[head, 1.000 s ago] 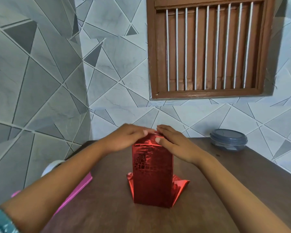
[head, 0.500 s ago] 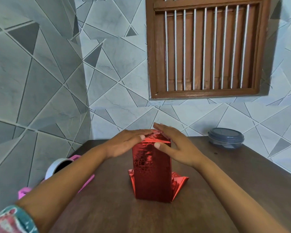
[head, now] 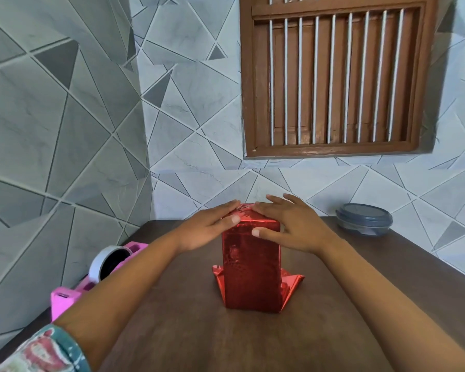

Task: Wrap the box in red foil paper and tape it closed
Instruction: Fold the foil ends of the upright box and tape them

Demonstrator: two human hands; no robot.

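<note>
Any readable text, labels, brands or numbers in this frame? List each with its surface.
No readable text anywhere.
Shiny red foil-wrapped box: embossed pattern only, no lettering.
Pink plastic tape dispenser: no label showing.
Round grey-lidded plastic container: no print showing.
Patterned fabric sleeve: print, no words.

I was in what looked like a room of a home, at a dark wooden table [head: 253, 345] set into a corner. Both tiled walls [head: 65, 130] were grey, cut by pale lines into triangles, the sort of tiling used in a kitchen or a washing area; I could not tell which. A brown wooden window [head: 333, 81], its shutters closed behind thin white bars, sat in the far wall. Household things stood on the table: a pink tape dispenser [head: 63, 300] holding a roll at my left, and a round lidded plastic container [head: 364, 218] against the wall at my right.
</note>
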